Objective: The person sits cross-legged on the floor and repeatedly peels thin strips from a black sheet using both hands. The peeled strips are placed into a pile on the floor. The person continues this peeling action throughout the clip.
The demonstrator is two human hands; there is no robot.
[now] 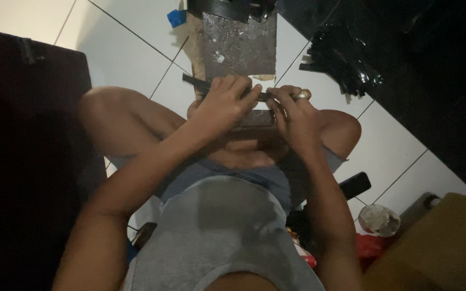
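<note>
I sit on a white tiled floor with my knees apart. My left hand (pixel 226 102) and my right hand (pixel 293 110) both grip a thin dark strip (pixel 196 82) that lies crosswise over the near end of a grey metal plate (pixel 239 46). The strip's left end sticks out past my left fingers; its middle and right end are hidden under my hands. A ring (pixel 303 94) shows on my right hand. The plate rests on a wooden board (pixel 194 51) between my knees.
A heap of black strips (pixel 343 62) lies on the floor to the right of the plate, more dark pieces (pixel 230 8) at its far end. A blue scrap (pixel 177 18), a black phone-like object (pixel 355 185), a crumpled cup (pixel 378 220) and a brown box (pixel 438 248) lie around me.
</note>
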